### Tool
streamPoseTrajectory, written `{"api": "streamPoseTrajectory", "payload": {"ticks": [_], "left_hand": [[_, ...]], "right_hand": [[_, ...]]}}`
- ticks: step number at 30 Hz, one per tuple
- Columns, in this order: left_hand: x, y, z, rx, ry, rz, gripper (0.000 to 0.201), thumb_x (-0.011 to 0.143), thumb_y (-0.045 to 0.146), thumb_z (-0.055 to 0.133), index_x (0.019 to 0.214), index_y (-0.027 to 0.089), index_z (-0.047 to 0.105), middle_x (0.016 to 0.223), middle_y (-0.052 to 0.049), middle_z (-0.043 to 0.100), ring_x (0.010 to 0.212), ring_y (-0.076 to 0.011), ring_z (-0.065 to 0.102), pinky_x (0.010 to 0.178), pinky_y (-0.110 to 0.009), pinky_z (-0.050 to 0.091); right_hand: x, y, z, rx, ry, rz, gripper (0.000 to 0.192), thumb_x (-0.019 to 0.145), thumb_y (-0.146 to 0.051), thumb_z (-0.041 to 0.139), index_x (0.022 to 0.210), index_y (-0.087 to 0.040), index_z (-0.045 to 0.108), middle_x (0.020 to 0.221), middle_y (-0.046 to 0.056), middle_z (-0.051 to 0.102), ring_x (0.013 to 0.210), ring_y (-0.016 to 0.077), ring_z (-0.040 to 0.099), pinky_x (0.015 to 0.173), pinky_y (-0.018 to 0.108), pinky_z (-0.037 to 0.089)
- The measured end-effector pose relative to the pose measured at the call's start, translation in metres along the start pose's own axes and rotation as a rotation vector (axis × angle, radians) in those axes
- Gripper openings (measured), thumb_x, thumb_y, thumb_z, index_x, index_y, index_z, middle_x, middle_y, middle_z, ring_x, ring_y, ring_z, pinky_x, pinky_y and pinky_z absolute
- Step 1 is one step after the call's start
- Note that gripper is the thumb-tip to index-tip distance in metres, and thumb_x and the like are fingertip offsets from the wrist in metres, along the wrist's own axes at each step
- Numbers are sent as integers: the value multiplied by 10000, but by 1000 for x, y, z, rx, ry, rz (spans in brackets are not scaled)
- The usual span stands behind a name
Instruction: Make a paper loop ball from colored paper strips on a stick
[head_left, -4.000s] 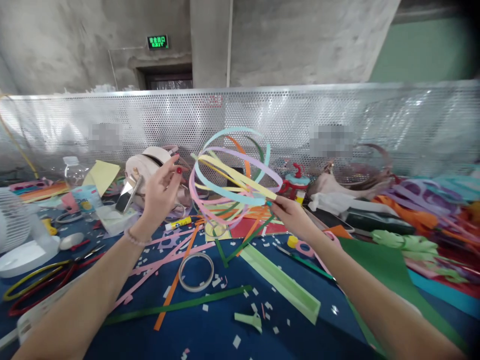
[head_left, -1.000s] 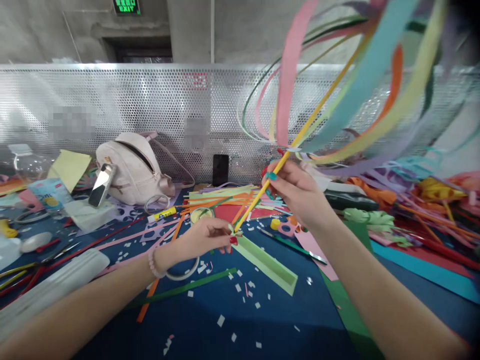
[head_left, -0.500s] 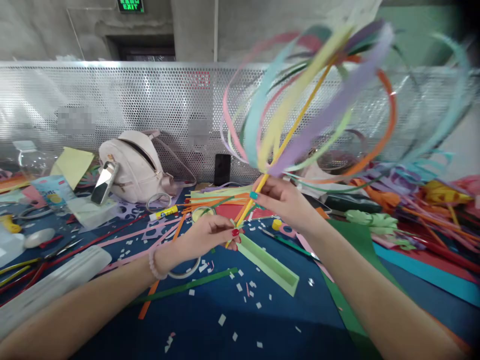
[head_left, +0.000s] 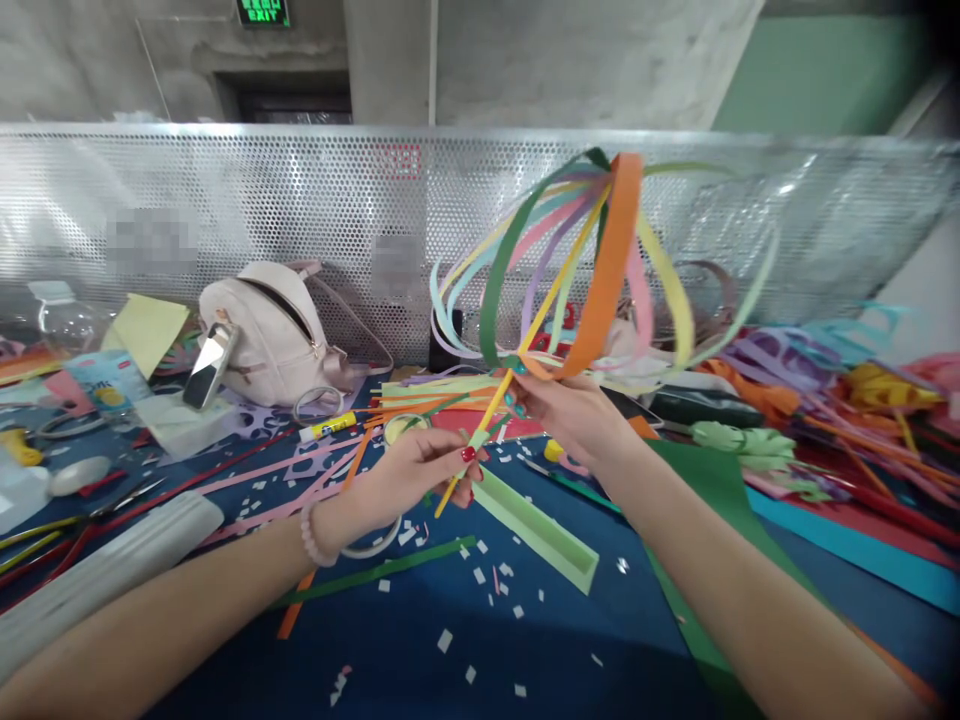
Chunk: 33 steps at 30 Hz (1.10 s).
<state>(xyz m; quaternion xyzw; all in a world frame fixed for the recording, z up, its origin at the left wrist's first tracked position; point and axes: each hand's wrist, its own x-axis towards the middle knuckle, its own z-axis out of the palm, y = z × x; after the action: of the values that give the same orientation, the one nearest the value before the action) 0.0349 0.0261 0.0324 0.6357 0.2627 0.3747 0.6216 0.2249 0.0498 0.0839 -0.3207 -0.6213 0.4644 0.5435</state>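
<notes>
Both hands hold a thin yellow stick (head_left: 495, 404) that carries a round cage of curved paper strips, among them a broad orange strip (head_left: 613, 270) and a dark green one (head_left: 501, 270). My left hand (head_left: 427, 468) pinches the stick near its lower end, where a bit of light green paper is wrapped around it. My right hand (head_left: 562, 402) grips higher up, just under the point where the strips meet. The stick tilts up to the right, its upper end at the top of the strips. Below it, a folded light green paper strip (head_left: 536, 525) lies on the table.
White paper scraps (head_left: 445, 640) are scattered over the blue table (head_left: 405, 690). A glue stick (head_left: 328, 427), scissors (head_left: 82, 525) and a pale backpack (head_left: 262, 335) lie to the left. Green paper (head_left: 705, 500) and piled coloured paper (head_left: 787, 360) are at right, before a perforated metal panel (head_left: 300, 180).
The paper cage has turned about the stick and looks narrower and lower, with the orange strip now in front. My right hand has rolled its fingers on the stick; my left hand hardly moved.
</notes>
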Motion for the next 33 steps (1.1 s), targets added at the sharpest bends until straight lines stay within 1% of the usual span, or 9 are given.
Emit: {"api": "streamPoseTrajectory", "payload": {"ticks": [4, 8, 14, 17, 20, 24, 29, 31, 33], "left_hand": [[-1, 1, -2, 15, 13, 34, 271, 820, 368, 579, 732, 116, 622, 584, 5, 569, 524, -78, 572, 558, -194, 491], [-1, 8, -3, -16, 56, 84, 255, 785, 353, 625, 696, 114, 618, 566, 19, 540, 502, -70, 540, 548, -203, 501], [-4, 10, 4, -73, 120, -11, 275, 753, 408, 645, 788, 136, 618, 704, 0, 557, 534, -71, 514, 456, -186, 479], [-6, 10, 9, -73, 56, -68, 327, 827, 454, 535, 837, 136, 609, 728, -11, 547, 494, -53, 482, 417, -166, 430], [-7, 12, 13, -114, 35, -91, 323, 878, 431, 464, 806, 135, 570, 593, 49, 404, 407, -7, 316, 366, -116, 278], [-12, 19, 16, -220, 101, -138, 275, 899, 376, 450, 762, 144, 502, 558, 81, 205, 437, -23, 171, 369, -108, 138], [-18, 28, 19, -359, 86, -218, 222, 886, 345, 471, 784, 150, 497, 602, 65, 238, 463, -34, 169, 370, -122, 120], [-18, 30, 21, -354, 96, -212, 219, 880, 347, 480, 784, 151, 496, 605, 62, 246, 468, -38, 171, 377, -125, 119], [-18, 29, 22, -327, 121, -189, 218, 874, 352, 491, 783, 154, 494, 604, 60, 252, 480, -44, 183, 390, -130, 128]], "right_hand": [[1, 13, 2, -20, 43, 55, 233, 630, -403, 728, 697, -195, 645, 668, -17, 604, 642, 106, 527, 633, 246, 409], [-3, 19, 12, -90, 0, 38, 232, 654, -395, 711, 771, -198, 676, 747, 0, 647, 727, 142, 571, 720, 287, 443], [-9, 21, 24, -25, 6, 48, 207, 633, -374, 719, 668, -187, 639, 694, -10, 634, 653, 123, 568, 687, 277, 470], [-9, 20, 25, -37, 74, 41, 209, 625, -381, 704, 667, -187, 639, 684, -5, 635, 671, 139, 582, 697, 287, 471], [-9, 15, 24, -171, 74, 15, 209, 643, -383, 677, 724, -191, 657, 721, 8, 650, 720, 162, 588, 697, 293, 460], [-11, 4, 22, -456, 30, -45, 189, 703, -363, 619, 670, -177, 631, 626, -12, 584, 593, 129, 512, 571, 255, 400], [-14, -2, 22, -643, -1, -204, 330, 808, -325, 500, 515, -176, 482, 491, -48, 362, 473, 82, 311, 453, 237, 235], [-16, -1, 24, -680, 21, -255, 304, 819, -287, 487, 536, -177, 491, 499, -44, 393, 479, 86, 335, 454, 235, 251], [-18, 1, 26, -691, 66, -305, 183, 801, -252, 507, 650, -174, 575, 570, -21, 517, 528, 105, 436, 483, 234, 326]]}}
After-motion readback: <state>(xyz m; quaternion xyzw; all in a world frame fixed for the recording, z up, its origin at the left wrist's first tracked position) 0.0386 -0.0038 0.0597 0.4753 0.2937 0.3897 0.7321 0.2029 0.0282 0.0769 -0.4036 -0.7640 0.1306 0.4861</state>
